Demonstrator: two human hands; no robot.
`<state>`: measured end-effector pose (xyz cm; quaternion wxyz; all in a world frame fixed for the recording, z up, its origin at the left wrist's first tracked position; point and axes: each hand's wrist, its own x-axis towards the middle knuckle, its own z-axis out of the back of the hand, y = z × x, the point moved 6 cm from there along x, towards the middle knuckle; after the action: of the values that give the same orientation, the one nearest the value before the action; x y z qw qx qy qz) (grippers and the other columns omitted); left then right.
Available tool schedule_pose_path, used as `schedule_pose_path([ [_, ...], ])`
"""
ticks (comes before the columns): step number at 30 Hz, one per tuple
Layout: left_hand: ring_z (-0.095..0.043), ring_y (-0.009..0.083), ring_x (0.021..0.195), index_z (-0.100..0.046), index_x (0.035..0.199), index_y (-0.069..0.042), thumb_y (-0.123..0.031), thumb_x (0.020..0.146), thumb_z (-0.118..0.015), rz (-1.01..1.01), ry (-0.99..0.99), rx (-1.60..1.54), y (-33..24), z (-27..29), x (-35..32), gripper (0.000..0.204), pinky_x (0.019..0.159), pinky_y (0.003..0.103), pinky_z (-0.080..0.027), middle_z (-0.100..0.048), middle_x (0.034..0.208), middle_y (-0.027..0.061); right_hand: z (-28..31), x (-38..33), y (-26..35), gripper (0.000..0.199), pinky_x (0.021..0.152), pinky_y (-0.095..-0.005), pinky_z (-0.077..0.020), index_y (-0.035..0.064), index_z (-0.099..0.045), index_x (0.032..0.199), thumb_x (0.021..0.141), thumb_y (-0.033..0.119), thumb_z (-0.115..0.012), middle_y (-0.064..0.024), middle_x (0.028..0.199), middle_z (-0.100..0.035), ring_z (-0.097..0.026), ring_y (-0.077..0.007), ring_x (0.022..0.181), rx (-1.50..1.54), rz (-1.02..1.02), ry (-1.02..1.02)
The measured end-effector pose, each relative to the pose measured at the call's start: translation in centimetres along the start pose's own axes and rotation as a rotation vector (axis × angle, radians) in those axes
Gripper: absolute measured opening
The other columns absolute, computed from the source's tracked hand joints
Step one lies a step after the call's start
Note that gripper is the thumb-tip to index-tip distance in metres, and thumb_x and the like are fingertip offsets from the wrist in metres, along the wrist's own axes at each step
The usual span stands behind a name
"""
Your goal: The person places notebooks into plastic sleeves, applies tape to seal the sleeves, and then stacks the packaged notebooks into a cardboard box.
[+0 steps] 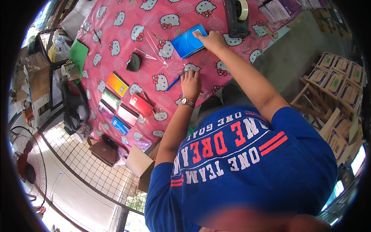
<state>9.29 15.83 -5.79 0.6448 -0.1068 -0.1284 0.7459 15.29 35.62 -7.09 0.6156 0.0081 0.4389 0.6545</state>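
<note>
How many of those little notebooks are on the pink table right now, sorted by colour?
Blue: 2, one under the right hand as blue notebook, one in the row as small blue notebook
Orange: 1, orange notebook
Green: 1, green notebook
Red: 1, red notebook
Pink or purple: 2, pink notebooks
Total: 7
The left hand holds none.

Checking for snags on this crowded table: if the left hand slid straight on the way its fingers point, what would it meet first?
Likely the clear plastic sheet just beyond the left hand, then the blue notebook under the right hand; depth is hard to judge here.
</note>
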Motion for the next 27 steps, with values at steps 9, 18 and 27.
schedule_pose_path([
  [9,-0.055,0.0263,0.090,-0.056,0.099,-0.010,-0.012,0.079,-0.057,0.051,-0.158,0.057,1.0,5.6,3.4,0.020,0.078,0.043,-0.039,-0.058,0.089,0.0067,4.7,-5.0,6.2,0.072,0.094,-0.0498,-0.0356,0.0116,-0.052,0.124,0.072,0.059,-0.067,-0.0125,0.122,-0.053,-0.045,-0.0283,0.118,-0.198,0.798,-0.341],
  [18,-0.062,0.0270,0.085,-0.063,0.097,-0.010,-0.023,0.076,-0.069,0.098,0.068,-0.307,7.1,7.8,6.7,0.025,0.080,0.040,-0.044,-0.066,0.091,0.0083,1.4,-0.5,8.3,0.003,0.070,-0.0421,-0.0463,0.0093,-0.062,0.068,0.068,0.011,-0.065,-0.0082,0.067,-0.062,-0.062,-0.0279,0.076,-0.620,0.828,0.507],
  [27,-0.062,0.0144,0.073,-0.055,0.104,0.004,-0.012,0.092,-0.056,0.637,-0.086,-1.202,12.9,4.8,4.6,0.021,0.068,0.025,-0.049,-0.065,0.080,0.0087,-0.6,0.7,8.2,0.004,0.067,-0.0413,-0.0481,0.0075,-0.062,0.070,0.067,0.008,-0.063,-0.0096,0.075,-0.065,-0.062,-0.0299,0.076,-0.645,0.913,0.578],
])
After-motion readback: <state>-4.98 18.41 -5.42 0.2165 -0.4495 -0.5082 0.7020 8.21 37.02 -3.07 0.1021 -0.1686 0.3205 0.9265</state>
